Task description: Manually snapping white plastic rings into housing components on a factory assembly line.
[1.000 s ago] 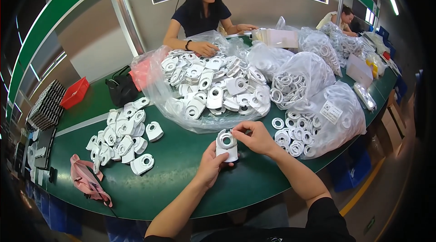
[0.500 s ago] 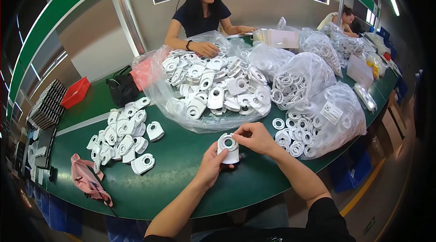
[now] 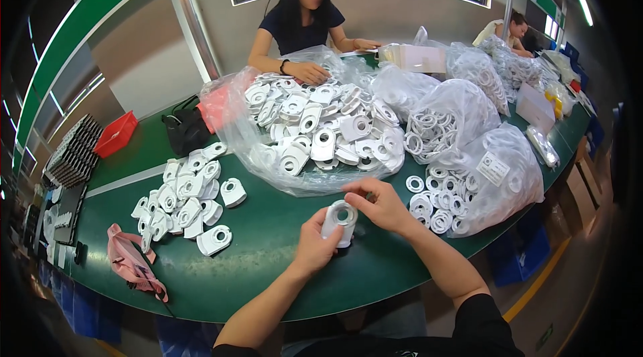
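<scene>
Just above the green table (image 3: 268, 270), both hands hold one white plastic part with a round hole (image 3: 340, 218). My left hand (image 3: 315, 243) grips its lower end from the left. My right hand (image 3: 380, 204) pinches its top at the hole from the right. An open clear bag heaped with the same white parts (image 3: 321, 132) lies just behind my hands. White rings (image 3: 435, 199) spill from another clear bag at the right.
A pile of white parts (image 3: 184, 199) lies at the left, with a pink cloth (image 3: 130, 264) near the edge. A black bag (image 3: 184, 129), a red tray (image 3: 115, 134) and stacked dark trays (image 3: 74, 153) stand farther left. A person (image 3: 305, 19) sits across the table; another (image 3: 509, 29) is at far right.
The white part stays between my hands near the table's front. My right fingers have shifted slightly on its top; nothing else has moved.
</scene>
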`<move>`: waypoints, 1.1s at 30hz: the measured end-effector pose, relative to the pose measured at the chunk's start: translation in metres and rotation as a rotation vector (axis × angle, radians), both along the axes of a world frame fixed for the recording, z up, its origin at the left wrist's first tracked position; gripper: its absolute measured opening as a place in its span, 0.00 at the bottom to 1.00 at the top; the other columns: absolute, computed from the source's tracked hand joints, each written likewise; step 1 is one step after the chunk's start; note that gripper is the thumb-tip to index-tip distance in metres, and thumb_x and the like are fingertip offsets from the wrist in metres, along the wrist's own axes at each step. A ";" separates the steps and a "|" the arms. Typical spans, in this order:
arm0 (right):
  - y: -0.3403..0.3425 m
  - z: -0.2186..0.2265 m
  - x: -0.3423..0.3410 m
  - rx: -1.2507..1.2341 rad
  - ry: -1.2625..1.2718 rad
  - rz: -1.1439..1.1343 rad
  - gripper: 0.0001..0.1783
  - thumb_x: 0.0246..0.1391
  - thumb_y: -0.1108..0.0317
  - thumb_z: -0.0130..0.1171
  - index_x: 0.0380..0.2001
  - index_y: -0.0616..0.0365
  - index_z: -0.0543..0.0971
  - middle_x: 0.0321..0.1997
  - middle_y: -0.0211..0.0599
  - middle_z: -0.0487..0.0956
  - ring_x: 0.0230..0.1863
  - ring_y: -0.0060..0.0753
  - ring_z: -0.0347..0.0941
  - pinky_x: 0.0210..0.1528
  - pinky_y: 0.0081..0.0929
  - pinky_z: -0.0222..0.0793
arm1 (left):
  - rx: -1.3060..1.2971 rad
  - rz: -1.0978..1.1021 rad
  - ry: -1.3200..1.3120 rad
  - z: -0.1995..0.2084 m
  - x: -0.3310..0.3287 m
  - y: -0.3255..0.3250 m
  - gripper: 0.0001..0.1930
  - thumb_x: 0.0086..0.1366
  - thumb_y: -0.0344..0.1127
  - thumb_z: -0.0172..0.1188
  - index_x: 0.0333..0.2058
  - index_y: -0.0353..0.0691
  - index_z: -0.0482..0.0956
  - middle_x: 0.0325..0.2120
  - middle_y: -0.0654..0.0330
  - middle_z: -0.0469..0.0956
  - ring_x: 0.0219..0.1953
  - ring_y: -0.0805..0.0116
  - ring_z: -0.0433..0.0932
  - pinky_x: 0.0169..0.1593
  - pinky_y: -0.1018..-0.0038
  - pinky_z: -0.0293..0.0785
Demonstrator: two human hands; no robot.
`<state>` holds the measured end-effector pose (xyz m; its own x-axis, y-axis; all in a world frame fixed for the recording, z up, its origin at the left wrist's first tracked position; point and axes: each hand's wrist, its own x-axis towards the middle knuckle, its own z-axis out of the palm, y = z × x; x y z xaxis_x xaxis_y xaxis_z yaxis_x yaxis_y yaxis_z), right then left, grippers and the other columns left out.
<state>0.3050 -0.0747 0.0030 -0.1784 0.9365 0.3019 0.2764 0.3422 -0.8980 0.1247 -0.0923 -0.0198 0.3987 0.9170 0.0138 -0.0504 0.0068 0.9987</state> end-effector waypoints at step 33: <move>0.000 -0.015 -0.012 -0.080 0.164 -0.042 0.09 0.54 0.70 0.55 0.32 0.65 0.79 0.27 0.30 0.78 0.28 0.15 0.69 0.30 0.14 0.63 | 0.150 0.015 -0.356 -0.017 0.008 0.001 0.10 0.66 0.32 0.48 0.44 0.40 0.63 0.37 0.62 0.70 0.35 0.80 0.69 0.38 0.83 0.67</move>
<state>0.2932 -0.0743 -0.0118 -0.0931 0.9642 0.2483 0.1370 0.2594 -0.9560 0.1329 -0.0914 -0.0372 0.3314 0.8998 0.2840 -0.3935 -0.1418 0.9083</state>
